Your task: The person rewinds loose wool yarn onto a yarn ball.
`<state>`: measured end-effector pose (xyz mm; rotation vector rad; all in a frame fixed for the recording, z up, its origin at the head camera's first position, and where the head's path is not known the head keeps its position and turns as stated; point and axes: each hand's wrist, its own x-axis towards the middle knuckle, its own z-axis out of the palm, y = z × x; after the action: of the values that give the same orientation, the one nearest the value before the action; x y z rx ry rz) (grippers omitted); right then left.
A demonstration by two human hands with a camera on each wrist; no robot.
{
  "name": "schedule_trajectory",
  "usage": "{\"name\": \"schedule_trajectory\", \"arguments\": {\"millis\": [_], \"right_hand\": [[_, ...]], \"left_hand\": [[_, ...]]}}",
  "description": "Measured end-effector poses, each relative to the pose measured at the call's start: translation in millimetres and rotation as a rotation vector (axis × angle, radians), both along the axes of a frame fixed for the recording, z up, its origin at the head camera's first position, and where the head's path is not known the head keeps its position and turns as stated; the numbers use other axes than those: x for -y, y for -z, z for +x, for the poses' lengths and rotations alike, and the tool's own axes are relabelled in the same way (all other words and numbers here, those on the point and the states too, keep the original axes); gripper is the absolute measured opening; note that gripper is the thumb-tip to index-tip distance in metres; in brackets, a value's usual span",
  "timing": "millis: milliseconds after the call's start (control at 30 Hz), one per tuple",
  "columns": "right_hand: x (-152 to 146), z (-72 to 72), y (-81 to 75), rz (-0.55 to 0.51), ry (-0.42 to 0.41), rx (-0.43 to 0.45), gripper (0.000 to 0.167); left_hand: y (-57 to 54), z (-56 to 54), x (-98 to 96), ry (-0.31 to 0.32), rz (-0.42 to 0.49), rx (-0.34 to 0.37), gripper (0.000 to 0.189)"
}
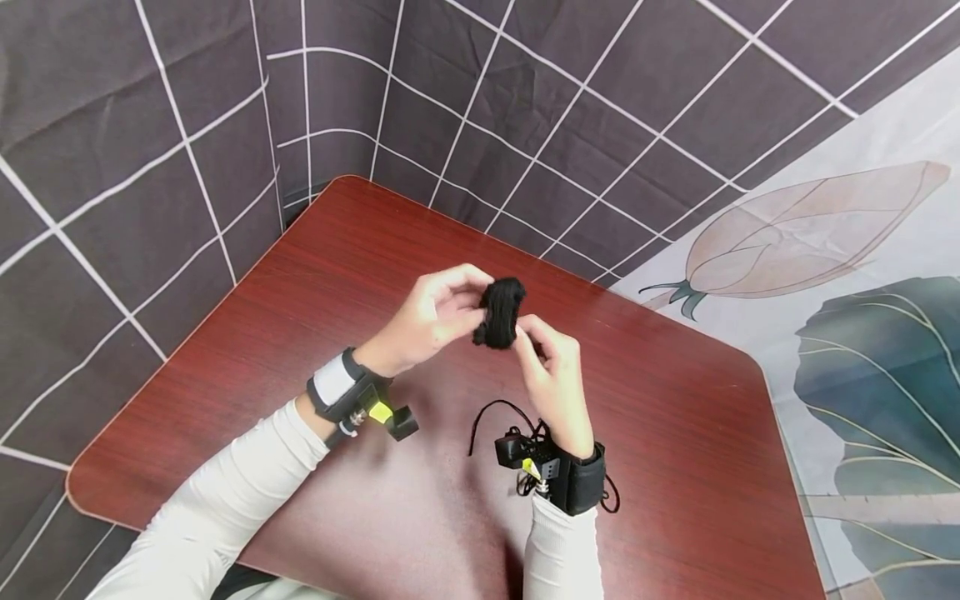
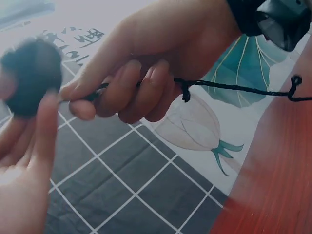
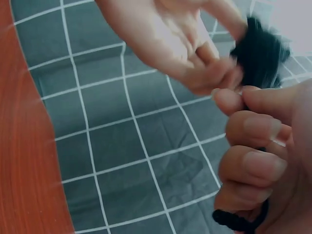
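A small wound bundle of black cord [image 1: 501, 315] is held up above the table. My left hand [image 1: 427, 325] pinches it between thumb and fingers from the left side. Just right of and below it, my right hand [image 1: 558, 387] pinches the black cord [image 2: 234, 87] close to the bundle. In the left wrist view the cord runs through the right hand's curled fingers and out past the wrist, with small knots or kinks along it. A cord loop [image 3: 236, 222] shows below those fingers in the right wrist view. The bundle is blurred in both wrist views.
Below the hands lies a reddish-brown wooden table [image 1: 660, 433]. Loose cord [image 1: 495, 403] hangs or lies near the right wrist. Dark cloth with white grid lines [image 1: 480, 100] hangs behind, and a leaf-patterned cloth [image 1: 885, 375] hangs at right. Both wrists wear camera straps.
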<state>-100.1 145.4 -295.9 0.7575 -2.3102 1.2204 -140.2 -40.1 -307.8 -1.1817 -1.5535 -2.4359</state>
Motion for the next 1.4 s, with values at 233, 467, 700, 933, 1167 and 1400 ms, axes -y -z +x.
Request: {"name": "schedule_trajectory", "arguments": {"millis": [233, 467, 700, 933, 1167, 1400], "right_hand": [[8.9, 5.1, -2.6, 0.098, -0.049, 0.015, 0.018], [5.9, 14.3, -10.5, 0.009, -0.067, -0.065, 0.016], [1.5, 13.9, -12.6, -0.169, -0.016, -0.156, 0.014], [-4.3, 9.4, -8.5, -0.243, 0.033, -0.166, 0.008], [-3.1, 3.9, -4.3, -0.26, 0.021, -0.15, 0.009], [1.9, 0.8, -0.8, -0.14, -0.002, -0.105, 0.012]], "left_hand": [[0.5, -4.0, 0.4, -0.335, -0.028, 0.04, 0.024], [3.7, -5.2, 1.1, -0.483, -0.251, -0.035, 0.024], [6.3, -4.2, -0.1, -0.131, -0.401, -0.075, 0.02], [3.0, -1.3, 3.8, 0.282, -0.359, -0.099, 0.02], [3.8, -4.1, 6.6, 0.356, -0.227, -0.08, 0.022], [0.6, -1.5, 4.3, 0.168, 0.038, 0.008, 0.025]]}}
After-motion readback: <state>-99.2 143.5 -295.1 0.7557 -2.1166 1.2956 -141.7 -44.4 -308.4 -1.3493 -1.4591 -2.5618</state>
